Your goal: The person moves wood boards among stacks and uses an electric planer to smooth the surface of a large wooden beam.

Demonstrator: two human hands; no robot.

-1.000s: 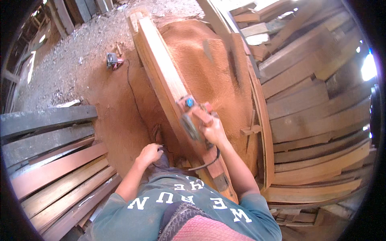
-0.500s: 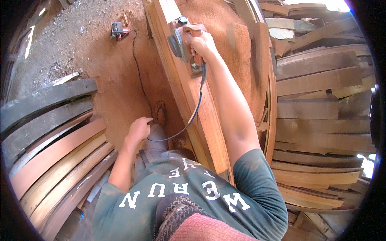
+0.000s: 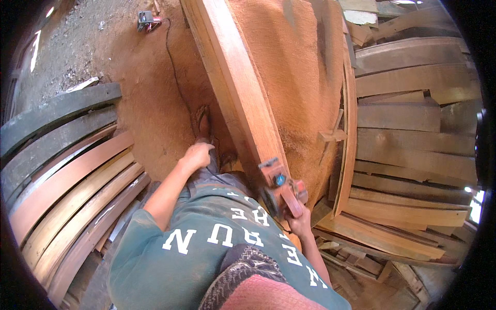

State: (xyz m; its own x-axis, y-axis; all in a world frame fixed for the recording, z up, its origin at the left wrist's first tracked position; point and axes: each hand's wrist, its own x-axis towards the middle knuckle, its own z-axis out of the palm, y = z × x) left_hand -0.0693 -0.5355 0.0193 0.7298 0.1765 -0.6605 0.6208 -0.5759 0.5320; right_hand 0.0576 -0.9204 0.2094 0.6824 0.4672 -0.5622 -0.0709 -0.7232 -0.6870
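A long, squared wooden beam (image 3: 235,72) runs from the far middle of the view back to my right side. Close to my body, an electric hand planer (image 3: 290,200) with a blue knob rests on the beam's near end. My right hand (image 3: 299,221) is closed round the planer's rear handle. Over my lap, left of the beam, my left hand (image 3: 199,155) is closed on the dark power cord (image 3: 212,171). The fingertips of the left hand are partly hidden.
Stacked planks (image 3: 77,191) lie at my left, and a tall pile of boards (image 3: 413,119) fills the right side. Reddish sawdust (image 3: 150,103) covers the ground. Beyond my foot, a small red and dark device (image 3: 149,21) sits on the ground with a cord running from it.
My right hand has drawn the planer back along the beam from its far part to the near end, bending my right arm. My left hand has moved slightly right and forward.
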